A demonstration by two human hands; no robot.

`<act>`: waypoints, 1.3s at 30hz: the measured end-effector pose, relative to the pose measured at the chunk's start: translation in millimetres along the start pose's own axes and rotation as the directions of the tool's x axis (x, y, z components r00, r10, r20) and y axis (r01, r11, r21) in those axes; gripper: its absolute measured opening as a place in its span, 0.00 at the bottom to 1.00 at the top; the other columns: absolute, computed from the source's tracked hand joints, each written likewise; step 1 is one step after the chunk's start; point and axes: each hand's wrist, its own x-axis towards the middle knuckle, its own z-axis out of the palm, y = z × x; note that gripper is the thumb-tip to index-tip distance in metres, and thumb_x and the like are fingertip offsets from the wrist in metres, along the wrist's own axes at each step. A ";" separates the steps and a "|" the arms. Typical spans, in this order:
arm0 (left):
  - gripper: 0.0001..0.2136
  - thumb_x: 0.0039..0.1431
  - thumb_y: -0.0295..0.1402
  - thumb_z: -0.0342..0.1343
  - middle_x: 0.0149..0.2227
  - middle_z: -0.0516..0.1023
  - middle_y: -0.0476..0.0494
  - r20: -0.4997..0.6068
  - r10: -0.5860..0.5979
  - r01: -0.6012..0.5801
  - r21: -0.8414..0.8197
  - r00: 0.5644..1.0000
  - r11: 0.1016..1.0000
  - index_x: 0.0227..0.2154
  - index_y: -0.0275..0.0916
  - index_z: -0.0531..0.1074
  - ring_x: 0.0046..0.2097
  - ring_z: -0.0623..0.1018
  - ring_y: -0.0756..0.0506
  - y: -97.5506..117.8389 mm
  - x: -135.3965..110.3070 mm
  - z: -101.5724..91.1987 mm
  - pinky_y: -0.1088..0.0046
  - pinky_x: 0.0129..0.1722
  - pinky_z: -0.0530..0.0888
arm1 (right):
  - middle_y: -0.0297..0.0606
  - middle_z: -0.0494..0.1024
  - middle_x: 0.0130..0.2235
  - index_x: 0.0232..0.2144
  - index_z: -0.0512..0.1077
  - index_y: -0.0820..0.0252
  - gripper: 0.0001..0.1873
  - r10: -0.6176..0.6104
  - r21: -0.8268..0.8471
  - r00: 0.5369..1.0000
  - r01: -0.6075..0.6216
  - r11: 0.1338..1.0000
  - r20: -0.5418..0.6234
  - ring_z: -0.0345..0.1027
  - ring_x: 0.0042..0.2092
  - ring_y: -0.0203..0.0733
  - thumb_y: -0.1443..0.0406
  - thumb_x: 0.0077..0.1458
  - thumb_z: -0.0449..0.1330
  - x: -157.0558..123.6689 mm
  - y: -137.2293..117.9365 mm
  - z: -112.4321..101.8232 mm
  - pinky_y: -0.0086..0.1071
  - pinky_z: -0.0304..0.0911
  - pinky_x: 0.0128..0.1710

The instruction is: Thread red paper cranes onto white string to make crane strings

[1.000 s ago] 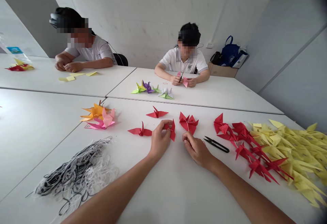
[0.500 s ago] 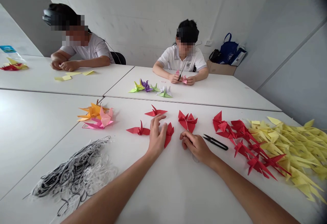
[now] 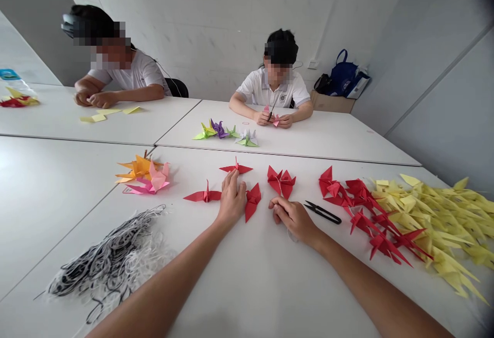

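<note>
My left hand (image 3: 231, 199) reaches forward over the table, its fingers stretched out. Their tips touch or nearly touch the near side of a red paper crane (image 3: 242, 169). On either side of this hand lie two more red cranes, one with spread wings (image 3: 203, 195) to the left and one on its side (image 3: 252, 202) to the right. My right hand (image 3: 293, 218) is closed, pinching a thin white string (image 3: 281, 190). That string runs up to a pair of red cranes (image 3: 286, 181), and a loop of it shows under the hand. Black thread snips (image 3: 323, 212) lie just to the right.
Strung red cranes (image 3: 380, 219) and a heap of yellow cranes (image 3: 436, 219) cover the right side. Left are orange cranes (image 3: 139, 167), pink cranes (image 3: 152, 181) and a tangle of black and white cords (image 3: 111, 255). Two people (image 3: 272, 88) sit across the table.
My left hand has drawn its fingers closer together and shifted onto the far red crane, which has turned slightly. The left red crane sits a little further left. My right hand stays put.
</note>
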 end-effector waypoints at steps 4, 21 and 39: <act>0.18 0.66 0.32 0.43 0.66 0.59 0.39 0.015 0.034 -0.035 0.012 0.999 0.999 0.56 0.41 0.68 0.69 0.53 0.38 -0.1 -0.4 -0.8 0.49 0.66 0.55 | 0.27 0.71 0.24 0.39 0.67 0.54 0.13 -0.067 -0.048 0.998 0.067 0.997 0.012 0.61 0.24 0.35 0.63 0.69 0.42 -2.1 -0.9 0.6 0.29 0.56 0.30; 0.19 0.63 0.36 0.49 0.68 0.54 0.34 0.009 0.032 -0.033 0.086 0.999 0.996 0.56 0.40 0.66 0.67 0.54 0.30 -12.7 14.5 -3.8 0.41 0.61 0.57 | 0.33 0.74 0.32 0.37 0.68 0.55 0.11 -0.235 -0.143 0.971 0.240 0.960 0.051 0.67 0.32 0.37 0.68 0.67 0.46 -6.0 -8.4 3.8 0.30 0.59 0.33; 0.25 0.69 0.31 0.36 0.68 0.55 0.33 -0.229 0.568 -0.509 0.271 0.790 0.817 0.68 0.39 0.47 0.69 0.55 0.41 5.3 -5.1 -17.2 0.51 0.67 0.50 | 0.37 0.68 0.60 0.33 0.66 0.55 0.11 -0.327 -0.144 0.943 0.333 0.932 0.059 0.62 0.58 0.46 0.71 0.65 0.47 7.4 -21.8 25.5 0.44 0.63 0.55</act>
